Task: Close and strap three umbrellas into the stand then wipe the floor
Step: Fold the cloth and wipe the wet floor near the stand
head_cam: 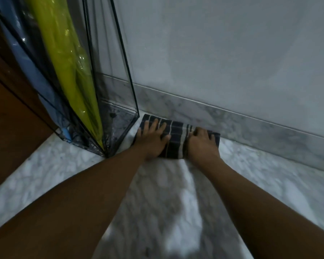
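Two bare arms reach down over the marble floor, which fills the lower view, pale with grey veins and blurred near the camera. Behind it rises the grey wall, with a marble skirting along its foot. On the left stands the clear stand with thin dark edges, set on the floor close to the wall, beside a brown wooden panel. Inside it, a yellow-green umbrella stands closed, tip down, and a blue umbrella next to it; a third I cannot make out. Just right of the stand's base lies a folded dark cloth with pale stripes, flat on the floor against the skirting. Left hand presses flat on it, fingers spread wide. Right hand presses down too, fingers curled over the cloth's far edge.
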Motion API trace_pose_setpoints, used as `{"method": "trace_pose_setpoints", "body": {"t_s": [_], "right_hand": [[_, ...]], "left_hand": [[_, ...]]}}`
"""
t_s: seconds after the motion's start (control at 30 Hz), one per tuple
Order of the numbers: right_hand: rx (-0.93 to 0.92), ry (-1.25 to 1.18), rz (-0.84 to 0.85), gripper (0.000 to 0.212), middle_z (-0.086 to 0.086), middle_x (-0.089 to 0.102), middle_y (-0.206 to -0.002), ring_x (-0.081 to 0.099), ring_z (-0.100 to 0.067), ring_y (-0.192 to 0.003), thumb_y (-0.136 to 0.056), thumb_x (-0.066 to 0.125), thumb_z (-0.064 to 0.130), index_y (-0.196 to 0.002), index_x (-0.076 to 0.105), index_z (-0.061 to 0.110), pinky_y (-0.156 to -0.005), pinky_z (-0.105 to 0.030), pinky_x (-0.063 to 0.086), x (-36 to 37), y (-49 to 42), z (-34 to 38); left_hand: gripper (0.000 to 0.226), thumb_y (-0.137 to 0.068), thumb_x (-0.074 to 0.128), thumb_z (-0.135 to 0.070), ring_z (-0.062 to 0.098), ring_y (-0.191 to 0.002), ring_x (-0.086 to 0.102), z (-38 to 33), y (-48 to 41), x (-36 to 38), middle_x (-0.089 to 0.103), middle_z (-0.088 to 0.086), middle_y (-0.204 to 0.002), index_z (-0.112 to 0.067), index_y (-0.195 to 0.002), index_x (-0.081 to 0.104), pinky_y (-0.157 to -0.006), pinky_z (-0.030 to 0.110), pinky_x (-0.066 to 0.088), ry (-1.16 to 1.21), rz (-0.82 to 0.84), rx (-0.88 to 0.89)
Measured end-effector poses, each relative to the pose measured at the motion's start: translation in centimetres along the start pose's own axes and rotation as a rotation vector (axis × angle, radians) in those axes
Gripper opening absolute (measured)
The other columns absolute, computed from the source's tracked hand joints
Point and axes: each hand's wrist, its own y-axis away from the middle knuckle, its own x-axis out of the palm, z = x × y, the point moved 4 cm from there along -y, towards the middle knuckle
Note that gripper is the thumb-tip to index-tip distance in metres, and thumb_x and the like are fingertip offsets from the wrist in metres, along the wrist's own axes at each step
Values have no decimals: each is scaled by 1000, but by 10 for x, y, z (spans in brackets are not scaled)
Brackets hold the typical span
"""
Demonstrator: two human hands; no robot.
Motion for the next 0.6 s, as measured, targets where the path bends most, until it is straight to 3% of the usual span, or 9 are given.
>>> {"method": "trace_pose_setpoints", "body": {"t_s": [0.07, 0.13, 0.2, 0.3, 0.37, 0.43, 0.5, 0.6], "right_hand": [[-19, -55, 46, 45, -19, 38, -140, 38, -37, -129, -92, 57, 17, -136, 47, 7, -111, -50, 34, -1, -3, 14], [-63, -145, 66, 65, -19, 18, -155, 15, -38, -144, -96, 52, 28, -152, 23, 14, -120, -50, 12, 10, -1, 22], [-88, -125, 28, 65, -11, -5, -163, -12, -33, -149, -102, 32, 40, -156, 0, 21, -119, -49, -9, 20, 4, 23], [-47, -122, 91, 64, -5, -17, -162, -23, -32, -146, -103, 23, 45, -155, -8, 25, -116, -54, -16, 34, 2, 28], [-40, -165, 127, 64, -3, -16, -163, -23, -32, -146, -102, 26, 44, -155, -5, 28, -114, -57, -17, 32, -5, 32], [-38, -215, 199, 61, 1, -14, -163, -21, -28, -147, -102, 25, 45, -155, -1, 31, -115, -55, -17, 25, -12, 26], [-20, -246, 231, 56, 7, -9, -163, -17, -22, -149, -103, 21, 46, -155, 4, 34, -116, -52, -14, 20, -14, 14], [-14, -155, 80, 60, 6, -10, -164, -17, -22, -149, -103, 20, 46, -156, -1, 29, -116, -55, -14, 24, -5, 17]], "left_hand": [[59, -101, 27, -51, 29, -149, -4, 8, -9, 3, 0, 2, -163, -31, -154, 10, -118, 46, 2, -131, -123, 77], [57, -101, 32, -46, 33, -149, 6, 14, -17, 0, 12, 9, -162, -25, -153, 21, -118, 45, 9, -153, -228, 128], [55, -97, 37, -43, 41, -140, 29, 14, -19, -10, 35, 20, -151, -17, -145, 41, -113, 49, 25, -144, -358, 191], [45, -87, 42, -37, 33, -116, 52, 1, -14, -13, 55, 10, -129, -20, -125, 58, -95, 45, 39, -302, -465, 168], [45, -88, 44, -36, 29, -124, 46, -7, -14, -10, 49, 6, -136, -21, -130, 53, -100, 45, 33, -195, -420, 136], [49, -95, 33, -38, 29, -137, 31, -1, -22, 0, 37, 6, -146, -18, -139, 41, -111, 48, 23, -86, -356, 119], [51, -98, 24, -42, 29, -141, 25, 7, -27, 4, 32, 7, -150, -19, -142, 35, -115, 48, 18, -141, -340, 173], [48, -99, 24, -44, 30, -137, 31, 16, -31, -3, 36, 6, -144, -22, -139, 36, -114, 47, 22, -176, -347, 301]]}}
